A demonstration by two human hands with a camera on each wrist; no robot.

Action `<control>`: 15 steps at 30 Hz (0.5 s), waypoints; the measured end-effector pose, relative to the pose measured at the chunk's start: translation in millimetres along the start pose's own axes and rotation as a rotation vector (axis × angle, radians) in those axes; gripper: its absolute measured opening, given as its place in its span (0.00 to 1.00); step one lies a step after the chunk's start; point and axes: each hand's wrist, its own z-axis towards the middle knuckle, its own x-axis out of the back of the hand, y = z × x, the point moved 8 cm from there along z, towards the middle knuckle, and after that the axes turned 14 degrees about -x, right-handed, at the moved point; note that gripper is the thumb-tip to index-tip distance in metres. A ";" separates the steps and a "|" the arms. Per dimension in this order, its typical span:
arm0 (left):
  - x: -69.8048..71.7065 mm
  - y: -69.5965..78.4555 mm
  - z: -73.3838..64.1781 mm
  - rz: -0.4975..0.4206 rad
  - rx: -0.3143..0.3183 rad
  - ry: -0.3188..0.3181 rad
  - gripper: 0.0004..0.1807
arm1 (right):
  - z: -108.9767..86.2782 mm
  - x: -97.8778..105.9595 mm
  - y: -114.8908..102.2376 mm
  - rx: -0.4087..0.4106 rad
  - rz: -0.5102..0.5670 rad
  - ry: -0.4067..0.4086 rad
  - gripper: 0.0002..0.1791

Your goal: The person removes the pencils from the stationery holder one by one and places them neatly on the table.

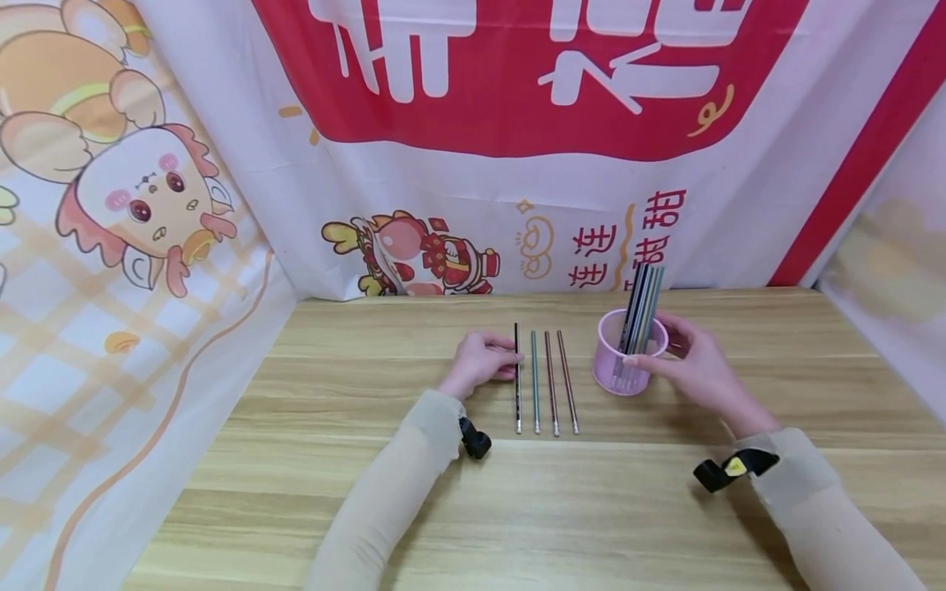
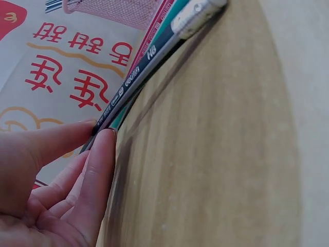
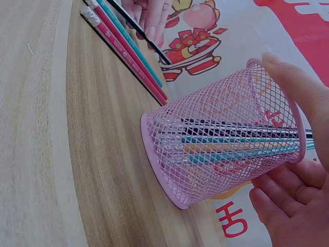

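Black and slim, one pencil [image 1: 518,394] is running left of the other pencils [image 1: 551,386] on the worktop [image 1: 591,509], looking light, stiff and slightly slippery, probably best taken near mid-shaft. The left hand [image 1: 482,359] is pinching it, grip closed to its thickness between thumb and fingers; the right hand [image 1: 695,366] is holding the cup [image 1: 606,373].

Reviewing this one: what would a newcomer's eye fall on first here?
Probably the big red panel with white characters, on the cloth behind the table. Next, the pink mesh cup toward the table's right, with pencils in it and the right hand holding it. Then the four-pencil row left of the cup, its leftmost, black pencil pinched by the left hand.
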 end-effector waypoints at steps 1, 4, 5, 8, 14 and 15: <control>0.1 -0.8 0.3 0.003 0.004 0.002 0.19 | -0.4 -0.1 -0.3 -0.001 0.000 0.000 0.51; 0.5 -3.3 1.6 0.022 0.015 0.009 0.19 | -0.9 -0.4 -0.5 -0.008 -0.004 0.003 0.50; 0.8 -4.0 2.1 0.033 0.019 0.012 0.19 | -0.9 -0.2 -0.6 -0.012 -0.003 0.005 0.50; 1.8 -5.1 2.4 0.073 0.031 0.025 0.18 | -0.8 -0.8 -0.7 -0.013 -0.012 0.007 0.50; 1.7 -4.0 1.1 0.126 0.043 0.049 0.17 | -0.9 -1.8 -0.7 -0.003 -0.012 0.005 0.51; 1.7 -3.3 0.9 0.132 0.044 0.052 0.16 | -1.1 -1.9 -0.9 -0.001 -0.012 0.005 0.50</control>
